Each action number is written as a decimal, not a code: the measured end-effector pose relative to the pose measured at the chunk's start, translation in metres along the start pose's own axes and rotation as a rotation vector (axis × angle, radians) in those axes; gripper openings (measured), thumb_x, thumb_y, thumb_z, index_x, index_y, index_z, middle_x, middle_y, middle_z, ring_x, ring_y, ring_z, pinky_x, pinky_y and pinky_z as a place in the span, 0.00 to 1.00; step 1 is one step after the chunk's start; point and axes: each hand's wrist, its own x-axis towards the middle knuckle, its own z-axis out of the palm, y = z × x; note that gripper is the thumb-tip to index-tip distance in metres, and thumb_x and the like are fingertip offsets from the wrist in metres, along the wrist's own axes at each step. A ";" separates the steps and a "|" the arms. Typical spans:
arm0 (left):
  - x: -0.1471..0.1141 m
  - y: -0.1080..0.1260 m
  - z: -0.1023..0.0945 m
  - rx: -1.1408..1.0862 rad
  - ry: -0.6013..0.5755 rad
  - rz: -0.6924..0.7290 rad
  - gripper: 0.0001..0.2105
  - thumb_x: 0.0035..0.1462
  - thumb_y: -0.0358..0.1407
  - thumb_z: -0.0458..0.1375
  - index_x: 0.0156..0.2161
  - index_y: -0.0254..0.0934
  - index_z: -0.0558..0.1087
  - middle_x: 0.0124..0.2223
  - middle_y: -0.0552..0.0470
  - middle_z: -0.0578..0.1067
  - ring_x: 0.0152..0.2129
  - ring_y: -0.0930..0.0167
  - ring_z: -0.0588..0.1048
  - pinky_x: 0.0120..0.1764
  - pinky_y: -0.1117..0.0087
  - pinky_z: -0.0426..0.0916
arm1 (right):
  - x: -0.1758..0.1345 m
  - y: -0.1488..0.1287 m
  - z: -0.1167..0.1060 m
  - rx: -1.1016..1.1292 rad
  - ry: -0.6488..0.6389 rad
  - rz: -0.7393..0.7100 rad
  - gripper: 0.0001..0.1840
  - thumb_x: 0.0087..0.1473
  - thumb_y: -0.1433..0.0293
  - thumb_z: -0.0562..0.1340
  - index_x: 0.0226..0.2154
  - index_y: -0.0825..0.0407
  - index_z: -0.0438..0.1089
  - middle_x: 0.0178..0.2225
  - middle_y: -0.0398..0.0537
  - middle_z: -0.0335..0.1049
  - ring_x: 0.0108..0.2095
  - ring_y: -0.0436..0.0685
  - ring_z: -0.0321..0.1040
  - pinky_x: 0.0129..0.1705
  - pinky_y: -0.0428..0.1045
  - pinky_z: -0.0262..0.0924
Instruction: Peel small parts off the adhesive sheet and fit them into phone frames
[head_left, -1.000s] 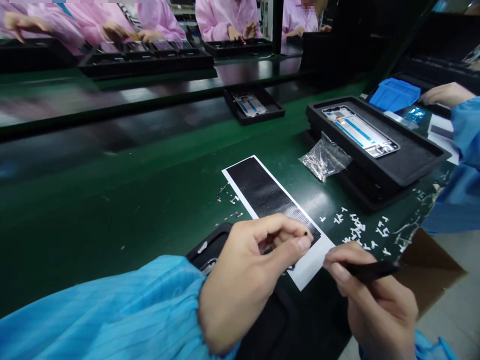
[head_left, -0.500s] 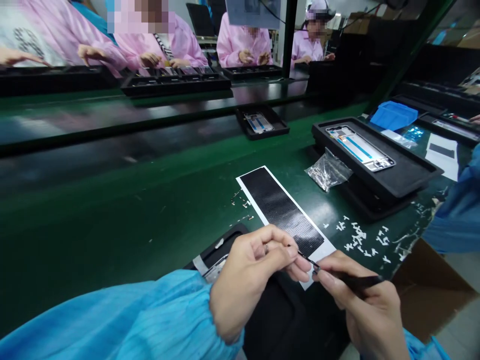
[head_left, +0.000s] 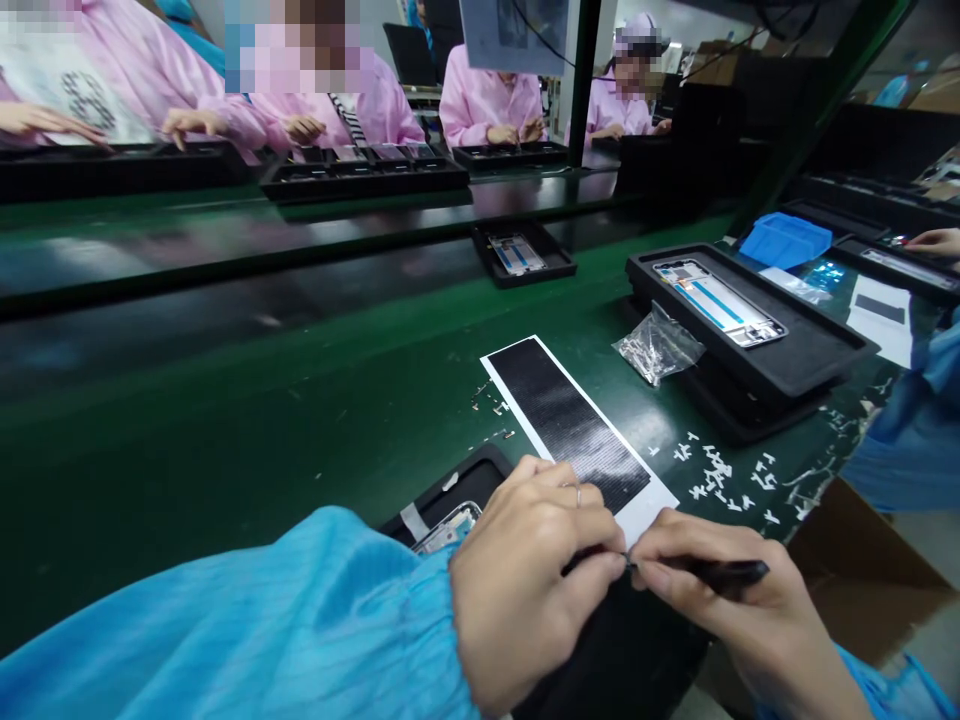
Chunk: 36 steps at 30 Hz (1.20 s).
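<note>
My right hand (head_left: 739, 590) is closed around black tweezers (head_left: 739, 572), whose back end sticks out past the knuckles. My left hand (head_left: 536, 575) meets it fingertip to fingertip, thumb and finger pinched on a small dark part (head_left: 628, 562) that is mostly hidden. Under both hands lies a white sheet with a black, finely lined panel (head_left: 566, 415). A black foam tray (head_left: 487, 465) holding a silver phone frame (head_left: 454, 525) is partly covered by my left hand and sleeve.
Small white scraps (head_left: 716, 470) lie scattered right of the sheet. Beyond them are a bag of small parts (head_left: 656, 345), stacked black trays (head_left: 810, 340) with a phone frame, and a blue bin (head_left: 784, 240). A cardboard box (head_left: 855, 560) stands below the edge. Co-workers sit opposite.
My left hand has rolled over, back now upward, its fingertips closing in on the right hand's. The dark strip between the hands is now mostly covered. The view has shifted slightly.
</note>
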 end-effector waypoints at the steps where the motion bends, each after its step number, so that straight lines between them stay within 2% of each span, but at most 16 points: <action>1: 0.000 0.000 0.001 -0.021 0.022 -0.014 0.07 0.58 0.27 0.55 0.30 0.35 0.74 0.30 0.53 0.74 0.33 0.69 0.68 0.39 0.66 0.55 | 0.000 0.001 0.000 0.041 -0.005 0.014 0.12 0.58 0.67 0.56 0.27 0.52 0.71 0.24 0.45 0.68 0.25 0.51 0.64 0.25 0.45 0.55; 3: -0.002 -0.001 0.002 -0.044 0.061 -0.006 0.07 0.57 0.27 0.56 0.29 0.34 0.73 0.29 0.54 0.73 0.32 0.70 0.68 0.39 0.67 0.55 | -0.001 0.003 -0.001 0.106 0.003 0.041 0.12 0.57 0.66 0.57 0.27 0.52 0.72 0.24 0.45 0.68 0.25 0.51 0.64 0.26 0.46 0.55; 9: -0.006 -0.007 0.010 -0.024 0.207 0.153 0.10 0.59 0.25 0.51 0.30 0.35 0.72 0.28 0.55 0.70 0.30 0.71 0.64 0.39 0.66 0.53 | -0.003 0.007 0.001 0.200 0.019 0.149 0.13 0.56 0.64 0.58 0.24 0.52 0.71 0.23 0.44 0.65 0.25 0.49 0.60 0.27 0.45 0.52; 13: -0.006 -0.010 0.017 0.027 0.276 0.231 0.11 0.58 0.24 0.49 0.30 0.34 0.71 0.27 0.53 0.69 0.29 0.70 0.63 0.40 0.64 0.53 | -0.002 0.010 0.002 0.269 0.014 0.168 0.11 0.55 0.65 0.60 0.26 0.52 0.72 0.23 0.44 0.65 0.26 0.49 0.59 0.27 0.46 0.50; 16: -0.004 -0.010 0.024 0.057 0.379 0.297 0.12 0.58 0.24 0.47 0.28 0.35 0.70 0.25 0.53 0.68 0.27 0.70 0.62 0.39 0.63 0.54 | -0.002 0.010 0.003 0.376 0.053 0.184 0.10 0.52 0.66 0.62 0.23 0.52 0.72 0.22 0.43 0.64 0.25 0.48 0.58 0.27 0.45 0.49; 19: -0.002 -0.010 0.032 0.047 0.484 0.388 0.15 0.61 0.26 0.44 0.26 0.36 0.68 0.23 0.54 0.68 0.26 0.70 0.63 0.38 0.63 0.56 | -0.002 0.006 0.007 0.484 0.075 0.214 0.11 0.49 0.65 0.63 0.21 0.53 0.71 0.20 0.43 0.64 0.22 0.46 0.55 0.23 0.44 0.46; 23: 0.000 -0.010 0.035 0.075 0.563 0.505 0.19 0.65 0.29 0.42 0.27 0.36 0.71 0.23 0.54 0.70 0.26 0.71 0.66 0.39 0.64 0.59 | -0.002 0.002 0.011 0.639 0.091 0.282 0.13 0.46 0.62 0.64 0.21 0.54 0.69 0.19 0.41 0.63 0.16 0.43 0.45 0.17 0.43 0.35; 25: 0.001 -0.010 0.031 0.077 0.491 0.435 0.17 0.64 0.32 0.45 0.28 0.37 0.73 0.23 0.53 0.71 0.27 0.70 0.67 0.38 0.64 0.61 | -0.003 0.002 0.010 0.670 0.092 0.286 0.13 0.46 0.61 0.64 0.20 0.54 0.68 0.18 0.41 0.63 0.16 0.43 0.45 0.17 0.43 0.37; 27: 0.002 -0.009 0.024 0.051 0.365 0.308 0.13 0.61 0.36 0.50 0.30 0.39 0.75 0.24 0.52 0.72 0.27 0.69 0.68 0.37 0.65 0.62 | -0.005 0.004 0.008 0.659 0.069 0.268 0.14 0.45 0.60 0.64 0.20 0.54 0.69 0.18 0.42 0.63 0.16 0.44 0.47 0.16 0.43 0.39; 29: 0.003 -0.008 0.017 -0.015 0.272 0.202 0.11 0.58 0.39 0.54 0.30 0.39 0.76 0.24 0.52 0.72 0.28 0.68 0.69 0.37 0.65 0.63 | -0.008 0.005 0.005 0.604 0.062 0.220 0.14 0.46 0.60 0.64 0.20 0.53 0.70 0.17 0.43 0.63 0.18 0.46 0.52 0.17 0.43 0.44; 31: 0.004 -0.006 0.012 -0.117 0.219 0.120 0.10 0.56 0.40 0.55 0.30 0.38 0.76 0.24 0.53 0.72 0.28 0.68 0.69 0.36 0.66 0.64 | -0.011 0.003 0.001 0.522 0.103 0.164 0.09 0.48 0.65 0.65 0.22 0.52 0.72 0.19 0.43 0.65 0.21 0.46 0.57 0.21 0.42 0.51; 33: 0.005 -0.003 0.010 -0.238 0.172 0.036 0.10 0.55 0.40 0.56 0.29 0.38 0.76 0.23 0.53 0.71 0.27 0.69 0.69 0.35 0.68 0.64 | -0.014 -0.003 -0.001 0.312 0.168 0.040 0.04 0.50 0.74 0.63 0.26 0.51 0.72 0.23 0.42 0.67 0.24 0.46 0.61 0.27 0.41 0.56; 36: 0.006 0.003 0.010 -0.437 0.081 -0.108 0.09 0.52 0.39 0.58 0.27 0.37 0.76 0.22 0.55 0.70 0.25 0.70 0.68 0.33 0.70 0.63 | -0.016 -0.014 -0.002 -0.096 0.214 -0.208 0.09 0.53 0.80 0.58 0.33 0.50 0.68 0.25 0.41 0.67 0.24 0.46 0.64 0.26 0.40 0.59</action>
